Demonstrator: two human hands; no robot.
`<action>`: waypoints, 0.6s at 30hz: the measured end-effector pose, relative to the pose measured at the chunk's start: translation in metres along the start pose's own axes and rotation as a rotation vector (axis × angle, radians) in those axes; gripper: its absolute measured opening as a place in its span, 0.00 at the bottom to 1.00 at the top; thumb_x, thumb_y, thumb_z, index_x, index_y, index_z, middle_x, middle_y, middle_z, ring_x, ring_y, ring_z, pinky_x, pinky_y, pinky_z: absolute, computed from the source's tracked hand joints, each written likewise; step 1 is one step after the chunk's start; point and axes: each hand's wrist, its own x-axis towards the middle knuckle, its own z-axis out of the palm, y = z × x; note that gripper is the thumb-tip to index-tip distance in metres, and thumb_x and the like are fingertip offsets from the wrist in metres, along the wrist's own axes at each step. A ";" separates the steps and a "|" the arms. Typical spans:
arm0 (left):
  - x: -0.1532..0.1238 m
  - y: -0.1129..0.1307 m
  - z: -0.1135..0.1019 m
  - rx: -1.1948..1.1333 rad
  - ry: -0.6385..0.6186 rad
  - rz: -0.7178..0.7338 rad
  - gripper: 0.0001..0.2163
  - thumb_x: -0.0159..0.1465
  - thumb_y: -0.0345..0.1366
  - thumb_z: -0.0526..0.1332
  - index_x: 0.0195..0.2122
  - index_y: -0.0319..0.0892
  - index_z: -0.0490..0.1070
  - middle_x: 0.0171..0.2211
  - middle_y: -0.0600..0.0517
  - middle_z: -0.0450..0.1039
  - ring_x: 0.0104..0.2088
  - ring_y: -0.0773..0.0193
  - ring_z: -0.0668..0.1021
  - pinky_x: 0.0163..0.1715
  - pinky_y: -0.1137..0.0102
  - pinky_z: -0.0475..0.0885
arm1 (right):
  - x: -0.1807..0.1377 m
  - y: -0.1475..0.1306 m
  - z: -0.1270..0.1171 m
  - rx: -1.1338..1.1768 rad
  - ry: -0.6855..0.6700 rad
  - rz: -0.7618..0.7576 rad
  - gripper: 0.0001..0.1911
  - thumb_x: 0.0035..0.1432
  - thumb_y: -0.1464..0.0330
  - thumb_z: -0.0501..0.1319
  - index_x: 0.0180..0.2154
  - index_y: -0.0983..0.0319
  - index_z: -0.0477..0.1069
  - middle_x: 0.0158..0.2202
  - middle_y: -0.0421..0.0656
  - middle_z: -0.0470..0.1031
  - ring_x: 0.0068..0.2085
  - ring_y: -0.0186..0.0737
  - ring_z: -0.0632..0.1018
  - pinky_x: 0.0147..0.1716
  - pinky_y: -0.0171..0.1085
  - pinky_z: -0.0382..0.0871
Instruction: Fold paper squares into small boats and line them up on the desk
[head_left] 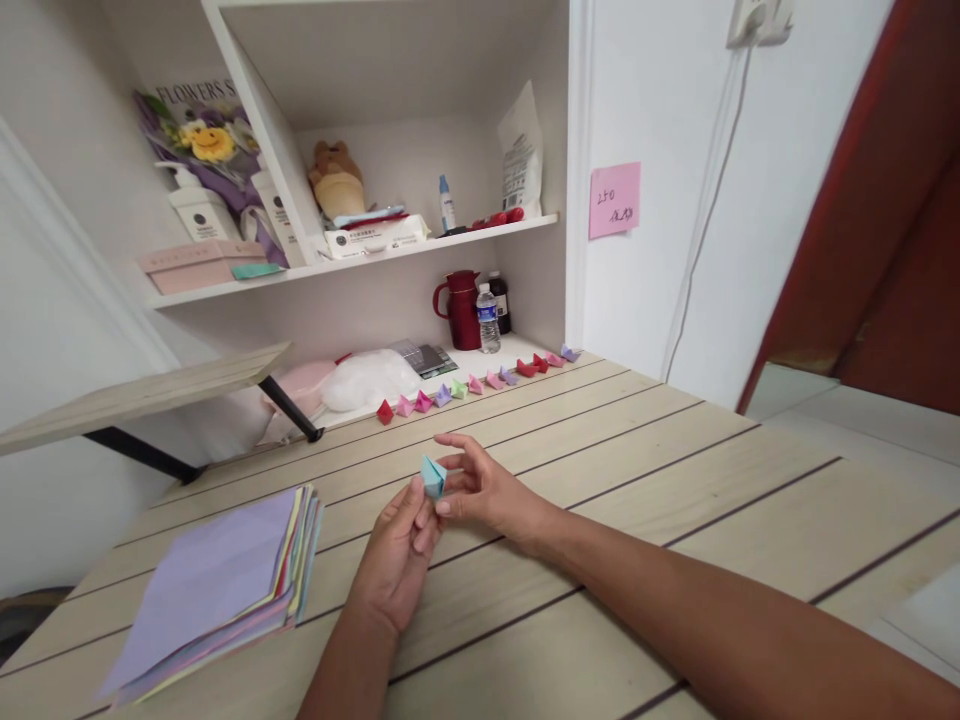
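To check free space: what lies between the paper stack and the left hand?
Only bare table, in head view, from paper stack to left hand holding blue folded paper.

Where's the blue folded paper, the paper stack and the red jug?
blue folded paper (433, 476), head view, its middle.
paper stack (217, 580), head view, top lilac sheet.
red jug (466, 316), head view, its body.

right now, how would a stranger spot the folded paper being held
On the pale wooden table, the left hand and right hand meet over its middle. They pinch a small folded paper piece. It alone is light blue and lifted; the row of folded pieces sits further back.
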 end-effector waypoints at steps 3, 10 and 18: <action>0.001 -0.001 0.001 -0.011 -0.006 -0.005 0.20 0.56 0.48 0.70 0.19 0.42 0.63 0.13 0.60 0.56 0.23 0.72 0.64 0.34 0.75 0.68 | 0.000 0.001 0.002 0.075 -0.014 0.025 0.38 0.42 0.69 0.75 0.55 0.56 0.66 0.35 0.37 0.72 0.35 0.34 0.75 0.41 0.39 0.70; 0.001 0.000 0.002 -0.019 0.025 0.005 0.20 0.55 0.47 0.71 0.20 0.42 0.63 0.16 0.63 0.55 0.19 0.76 0.57 0.40 0.71 0.71 | -0.001 -0.007 -0.001 0.197 0.039 0.042 0.28 0.46 0.65 0.74 0.50 0.58 0.72 0.35 0.39 0.76 0.37 0.37 0.77 0.44 0.39 0.68; -0.001 -0.004 0.011 0.144 0.106 0.083 0.20 0.53 0.51 0.71 0.23 0.41 0.66 0.20 0.60 0.60 0.21 0.74 0.61 0.37 0.68 0.72 | 0.002 -0.004 -0.004 0.270 0.113 0.104 0.23 0.45 0.65 0.74 0.45 0.61 0.75 0.28 0.37 0.75 0.31 0.35 0.75 0.40 0.38 0.68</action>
